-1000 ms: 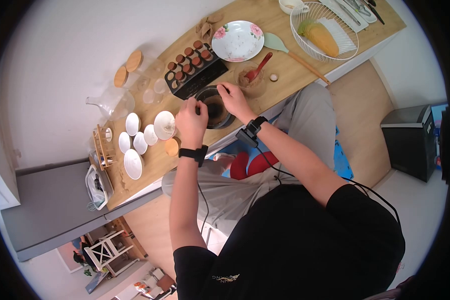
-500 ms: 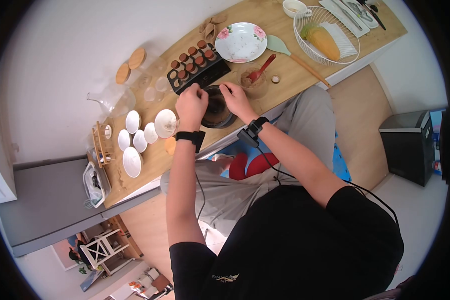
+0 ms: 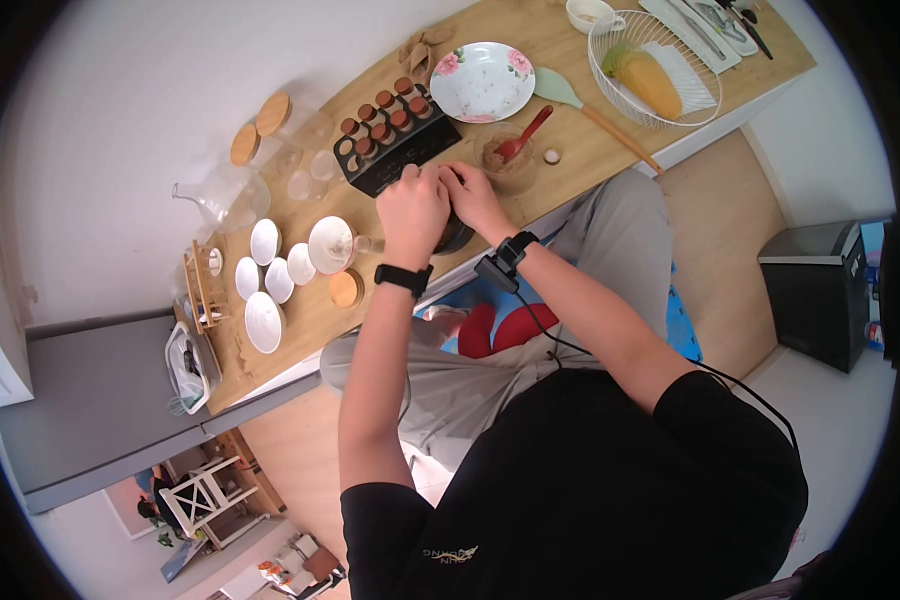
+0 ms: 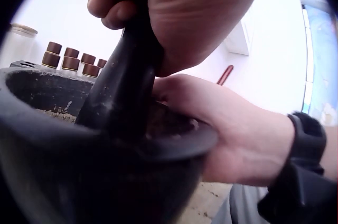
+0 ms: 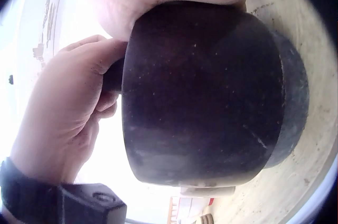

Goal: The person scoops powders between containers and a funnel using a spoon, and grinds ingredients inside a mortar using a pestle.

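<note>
A dark stone mortar (image 4: 100,176) with brownish ground material inside stands on the wooden table, mostly covered by both hands in the head view. My left hand (image 3: 413,212) grips the top of a black pestle (image 4: 119,89), which leans within the mortar, its lower end hidden below the rim. On the mortar's other side, my right hand (image 3: 478,205) holds the wall at the rim, thumb side over the edge. In the right wrist view the mortar's dark outer wall fills the middle, with the right palm against it. Both hands lie close together over the bowl in the head view.
Behind the mortar is a black rack (image 3: 400,150) of brown-capped jars. A clear container (image 3: 510,170) with a red spatula stands to the right, near a floral plate (image 3: 482,85). Several white bowls (image 3: 264,322) and a round wooden lid (image 3: 346,289) lie to the left.
My left hand first shifted slightly left at the mortar's edge, then moved right over the bowl, next to my right hand, covering the mortar's opening. The right hand stayed at the rim.
</note>
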